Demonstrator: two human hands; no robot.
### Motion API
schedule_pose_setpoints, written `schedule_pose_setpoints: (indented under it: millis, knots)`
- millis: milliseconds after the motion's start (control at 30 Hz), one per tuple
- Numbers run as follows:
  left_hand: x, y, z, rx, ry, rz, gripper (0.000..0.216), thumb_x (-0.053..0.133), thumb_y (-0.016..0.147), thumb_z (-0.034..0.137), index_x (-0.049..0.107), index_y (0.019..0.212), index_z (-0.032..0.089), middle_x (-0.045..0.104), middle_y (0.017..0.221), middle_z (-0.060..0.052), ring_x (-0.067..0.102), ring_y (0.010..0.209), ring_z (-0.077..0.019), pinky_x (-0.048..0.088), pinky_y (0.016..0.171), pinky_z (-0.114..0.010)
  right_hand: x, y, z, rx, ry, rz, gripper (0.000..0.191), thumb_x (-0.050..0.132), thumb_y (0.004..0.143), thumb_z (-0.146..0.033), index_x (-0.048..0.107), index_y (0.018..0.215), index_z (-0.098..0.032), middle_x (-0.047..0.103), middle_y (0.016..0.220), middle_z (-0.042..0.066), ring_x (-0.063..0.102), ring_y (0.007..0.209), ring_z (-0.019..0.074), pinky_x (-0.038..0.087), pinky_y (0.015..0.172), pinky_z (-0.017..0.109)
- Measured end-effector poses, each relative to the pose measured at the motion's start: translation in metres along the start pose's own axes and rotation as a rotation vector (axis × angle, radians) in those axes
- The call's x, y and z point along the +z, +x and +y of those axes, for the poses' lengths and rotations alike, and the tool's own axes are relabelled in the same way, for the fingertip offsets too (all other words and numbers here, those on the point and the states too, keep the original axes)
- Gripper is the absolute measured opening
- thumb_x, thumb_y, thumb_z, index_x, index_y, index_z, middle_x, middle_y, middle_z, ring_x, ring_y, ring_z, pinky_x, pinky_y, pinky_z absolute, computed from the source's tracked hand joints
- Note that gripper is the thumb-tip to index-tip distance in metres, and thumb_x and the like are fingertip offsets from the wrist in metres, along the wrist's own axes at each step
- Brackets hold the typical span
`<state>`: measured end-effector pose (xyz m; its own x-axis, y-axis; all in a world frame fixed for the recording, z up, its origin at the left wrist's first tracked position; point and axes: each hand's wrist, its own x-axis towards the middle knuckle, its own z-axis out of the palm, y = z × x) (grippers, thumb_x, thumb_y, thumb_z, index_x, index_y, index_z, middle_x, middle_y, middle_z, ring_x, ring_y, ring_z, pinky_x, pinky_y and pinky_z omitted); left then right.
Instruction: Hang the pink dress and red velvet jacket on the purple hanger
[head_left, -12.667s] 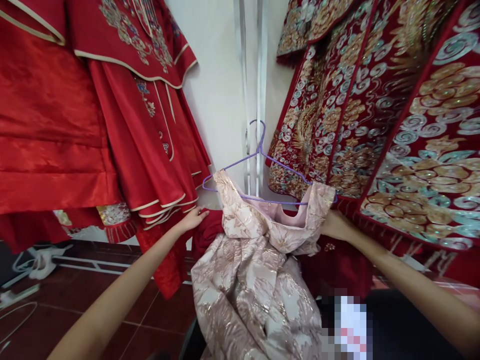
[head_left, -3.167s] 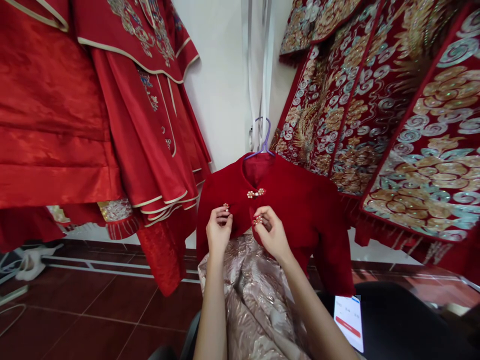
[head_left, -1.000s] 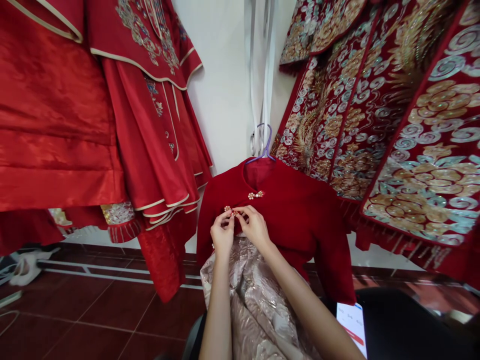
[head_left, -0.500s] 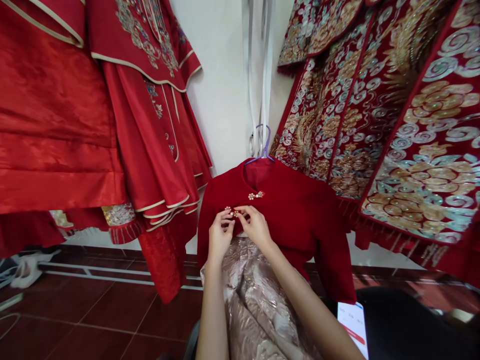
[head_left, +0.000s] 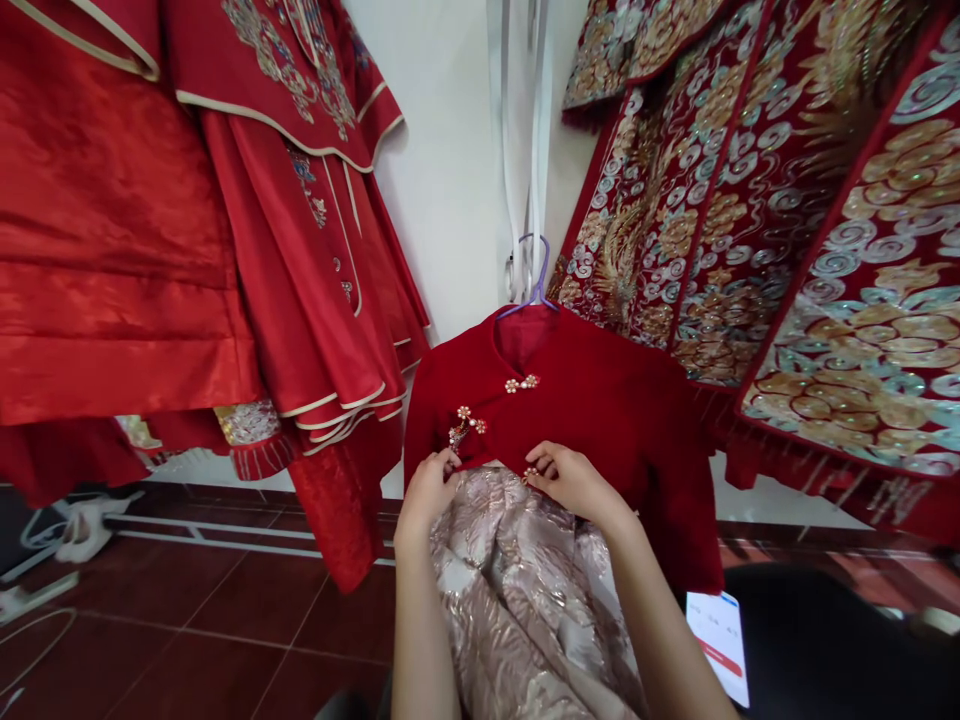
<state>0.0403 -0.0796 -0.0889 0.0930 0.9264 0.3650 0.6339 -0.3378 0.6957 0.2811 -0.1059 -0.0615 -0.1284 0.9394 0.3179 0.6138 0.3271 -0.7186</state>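
Note:
A red velvet jacket hangs on a purple hanger in front of me, over a shiny champagne brocade garment. One pearl flower clasp sits below the neckline, and a second flower clasp lies lower on the left chest. My left hand is closed at the jacket's front edge just beneath that second clasp; its fingertips partly hide what they grip. Further right, my right hand pinches the jacket's lower front edge beside a small gold ornament. A gap separates the two hands.
Plain red garments with pale piping hang on the left. Heavily embroidered red garments hang on the right. White straps run above the hanger. A lit phone lies by a black surface. Pale shoes stand near a metal rail.
My hands were together at the second chest clasp. They have separated and moved down, my right hand going right along the jacket's edge. That clasp now shows uncovered.

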Motion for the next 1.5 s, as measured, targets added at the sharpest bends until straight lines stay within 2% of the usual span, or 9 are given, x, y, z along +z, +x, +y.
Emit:
schedule_pose_setpoints:
  millis: [267, 433, 533, 633, 800, 867, 1067, 1267, 1500]
  knots:
    - [-0.043, -0.019, 0.048, 0.099, -0.187, -0.141, 0.013, 0.057, 0.078, 0.03, 0.063, 0.076, 0.019, 0.064, 0.071, 0.0, 0.057, 0.065, -0.0131, 0.043, 0.061, -0.021, -0.022, -0.01, -0.005, 0.031, 0.203, -0.202, 0.02, 0.068, 0.071, -0.034, 0.066, 0.081, -0.017, 0.069, 0.075, 0.004, 0.063, 0.071, 0.0161, 0.049, 0.068, 0.028]
    - [-0.015, -0.014, 0.046, -0.03, -0.279, -0.468, 0.017, 0.068, 0.068, 0.034, 0.067, 0.065, 0.017, 0.067, 0.064, -0.001, 0.059, 0.061, -0.014, 0.046, 0.06, -0.023, -0.052, -0.026, -0.024, -0.013, 0.343, -0.276, 0.024, 0.066, 0.074, -0.041, 0.066, 0.084, -0.019, 0.069, 0.083, 0.004, 0.064, 0.079, 0.0168, 0.05, 0.076, 0.031]
    - [0.006, -0.005, 0.042, -0.076, -0.366, -0.546, 0.017, 0.064, 0.07, 0.032, 0.071, 0.069, 0.017, 0.071, 0.072, -0.005, 0.063, 0.065, -0.0158, 0.049, 0.065, -0.025, -0.048, -0.029, -0.039, -0.029, 0.358, -0.231, 0.023, 0.068, 0.072, -0.041, 0.066, 0.083, -0.021, 0.069, 0.08, 0.002, 0.063, 0.076, 0.0163, 0.051, 0.073, 0.03]
    - [0.017, 0.001, 0.04, -0.107, -0.324, -0.476, 0.021, 0.056, 0.075, 0.029, 0.068, 0.063, 0.015, 0.069, 0.065, -0.006, 0.062, 0.059, -0.0158, 0.049, 0.06, -0.025, -0.028, -0.024, -0.047, -0.018, 0.343, -0.152, 0.023, 0.07, 0.071, -0.038, 0.066, 0.085, -0.02, 0.07, 0.079, 0.002, 0.064, 0.075, 0.0164, 0.053, 0.068, 0.029]
    - [0.028, 0.006, 0.039, -0.053, 0.103, -0.025, 0.01, 0.068, 0.063, 0.022, 0.062, 0.058, 0.017, 0.065, 0.062, -0.009, 0.063, 0.064, -0.0206, 0.042, 0.059, -0.026, 0.019, -0.004, -0.034, 0.008, 0.336, -0.043, 0.018, 0.068, 0.072, -0.031, 0.066, 0.085, -0.019, 0.071, 0.077, 0.003, 0.066, 0.072, 0.0165, 0.054, 0.063, 0.028]
    - [0.031, 0.007, 0.04, -0.051, 0.152, 0.05, 0.01, 0.069, 0.063, 0.023, 0.061, 0.062, 0.018, 0.066, 0.068, -0.009, 0.063, 0.068, -0.0212, 0.041, 0.062, -0.027, 0.035, 0.006, -0.021, -0.012, 0.292, 0.021, 0.014, 0.066, 0.073, -0.028, 0.065, 0.084, -0.018, 0.071, 0.076, 0.003, 0.067, 0.072, 0.0159, 0.054, 0.069, 0.028]
    - [0.028, 0.007, 0.038, -0.054, 0.056, 0.043, 0.02, 0.073, 0.064, 0.025, 0.057, 0.074, 0.019, 0.066, 0.079, -0.005, 0.062, 0.073, -0.0175, 0.041, 0.066, -0.026, 0.059, 0.023, 0.011, -0.018, 0.163, 0.207, 0.013, 0.057, 0.079, -0.029, 0.061, 0.087, -0.019, 0.069, 0.077, 0.003, 0.065, 0.069, 0.0155, 0.051, 0.069, 0.029]
    - [0.027, 0.007, 0.032, -0.146, -0.079, -0.039, 0.028, 0.075, 0.061, 0.016, 0.055, 0.081, 0.019, 0.068, 0.071, -0.002, 0.063, 0.067, -0.0153, 0.043, 0.063, -0.024, 0.056, 0.022, 0.015, -0.045, 0.187, 0.135, 0.014, 0.059, 0.077, -0.027, 0.062, 0.088, -0.019, 0.069, 0.077, 0.002, 0.065, 0.07, 0.0146, 0.051, 0.07, 0.028]
    - [0.032, 0.01, 0.031, -0.16, -0.084, -0.061, 0.014, 0.071, 0.063, 0.015, 0.06, 0.071, 0.018, 0.07, 0.077, -0.004, 0.065, 0.071, -0.0162, 0.045, 0.064, -0.025, 0.051, 0.02, 0.014, -0.058, 0.18, 0.073, 0.014, 0.062, 0.074, -0.025, 0.063, 0.086, -0.018, 0.069, 0.081, 0.003, 0.064, 0.071, 0.0136, 0.051, 0.07, 0.027]
